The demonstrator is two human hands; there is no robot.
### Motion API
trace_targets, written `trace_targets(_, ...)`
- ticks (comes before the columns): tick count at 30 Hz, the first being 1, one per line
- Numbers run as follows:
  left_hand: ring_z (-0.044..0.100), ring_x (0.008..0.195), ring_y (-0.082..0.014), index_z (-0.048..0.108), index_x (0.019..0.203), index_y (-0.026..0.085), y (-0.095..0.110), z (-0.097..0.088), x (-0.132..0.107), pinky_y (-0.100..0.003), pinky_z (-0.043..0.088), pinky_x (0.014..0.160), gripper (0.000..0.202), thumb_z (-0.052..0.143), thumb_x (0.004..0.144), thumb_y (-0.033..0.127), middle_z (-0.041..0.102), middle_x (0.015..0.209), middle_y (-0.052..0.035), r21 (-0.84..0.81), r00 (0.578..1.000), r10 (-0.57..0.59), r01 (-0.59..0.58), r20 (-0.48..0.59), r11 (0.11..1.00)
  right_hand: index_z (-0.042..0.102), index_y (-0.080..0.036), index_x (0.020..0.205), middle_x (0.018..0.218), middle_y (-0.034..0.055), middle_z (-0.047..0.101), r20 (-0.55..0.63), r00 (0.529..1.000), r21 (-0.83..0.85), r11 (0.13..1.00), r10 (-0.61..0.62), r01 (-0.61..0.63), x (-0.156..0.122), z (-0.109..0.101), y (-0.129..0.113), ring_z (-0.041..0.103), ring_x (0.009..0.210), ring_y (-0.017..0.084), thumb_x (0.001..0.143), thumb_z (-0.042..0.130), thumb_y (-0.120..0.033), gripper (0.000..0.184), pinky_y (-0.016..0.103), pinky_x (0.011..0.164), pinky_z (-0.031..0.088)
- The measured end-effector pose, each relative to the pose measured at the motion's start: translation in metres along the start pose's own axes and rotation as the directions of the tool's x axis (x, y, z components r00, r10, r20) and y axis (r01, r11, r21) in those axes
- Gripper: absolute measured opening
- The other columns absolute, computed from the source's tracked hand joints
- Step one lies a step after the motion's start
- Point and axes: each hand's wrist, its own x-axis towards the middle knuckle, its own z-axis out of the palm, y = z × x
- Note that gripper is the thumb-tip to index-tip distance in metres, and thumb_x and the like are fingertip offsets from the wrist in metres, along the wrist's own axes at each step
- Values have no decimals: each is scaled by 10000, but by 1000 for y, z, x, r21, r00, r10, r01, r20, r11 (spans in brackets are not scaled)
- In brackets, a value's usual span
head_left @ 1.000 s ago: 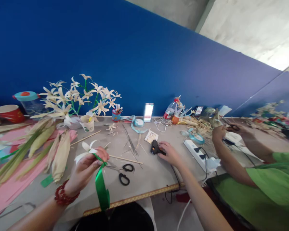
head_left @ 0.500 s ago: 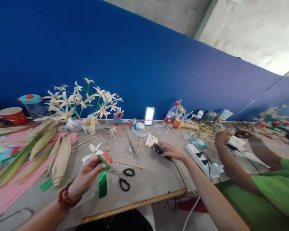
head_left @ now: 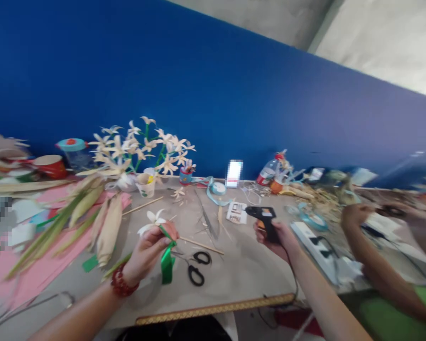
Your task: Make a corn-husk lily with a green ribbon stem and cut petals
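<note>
Above table, right hand (head_left: 279, 235) now lifts glue gun (head_left: 262, 218)

green ribbon (head_left: 168, 263), black-orange glue gun (head_left: 264, 219) — blue wall (head_left: 199, 94)

Deep blue partition wall (head_left: 234, 94) right across in front of me, pale grey concrete wall (head_left: 376, 42) above it top right, my grey worktable (head_left: 241, 270) with patterned gold front edge (head_left: 213, 310), bright even light
</note>
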Motion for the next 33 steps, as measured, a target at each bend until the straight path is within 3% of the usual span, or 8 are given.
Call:
trace_targets(3,524,743,-180,662,763,176,0,0,-1,-328,437,739,161,669,826,324,549,723,-36,-46,999,42,-41,23,998,644,-211,874,751,124,625,64,996,203,978,-56,42,-16,40,-15,480,413,164,822,352,-588,480,364,446,440)
trace_targets(5,528,752,-184,666,761,176,1,-2,-1,-331,434,734,166,671,824,330,546,736,-41,-40,997,80,-80,5,996,657,-214,846,703,93,605,124,989,307,951,-84,42,-27,70,-25,444,391,145,796,456,-586,426,347,423,411)
trace_targets(7,527,750,-187,668,763,178,3,-2,-2,-346,438,750,174,675,820,342,546,737,-42,-22,995,98,-99,-13,995,662,-215,828,706,76,621,110,984,389,917,-142,89,-40,100,-33,442,386,132,773,587,-544,342,321,403,389)
trace_targets(10,528,756,-190,672,783,184,5,-2,-5,-362,441,774,157,677,820,337,545,741,-40,-15,991,130,-131,-33,991,670,-192,817,701,80,638,94,976,332,931,-195,154,-58,142,-36,534,467,170,800,662,-435,244,326,453,447)
trace_targets(15,531,761,-190,659,765,185,5,-3,-7,-377,444,804,171,687,810,347,544,747,-36,-5,991,118,-119,-66,993,649,-230,944,813,75,642,149,941,209,939,-305,272,-78,191,-29,583,555,191,869,589,-341,147,336,513,504)
trace_targets(23,512,761,-183,651,758,192,3,-2,-8,-433,415,950,151,682,815,329,534,704,-16,36,987,121,-118,-101,992,586,-248,974,798,59,659,96,876,-119,868,-473,482,-78,210,-34,617,690,228,819,600,-239,155,326,582,508)
trace_targets(33,516,829,-183,638,775,186,-3,-6,-11,-457,380,1016,89,648,840,246,534,764,-19,53,988,135,-131,-77,990,515,-222,1050,827,45,667,101,828,-298,777,-552,555,-74,214,-27,644,720,205,834,547,-219,219,292,636,512)
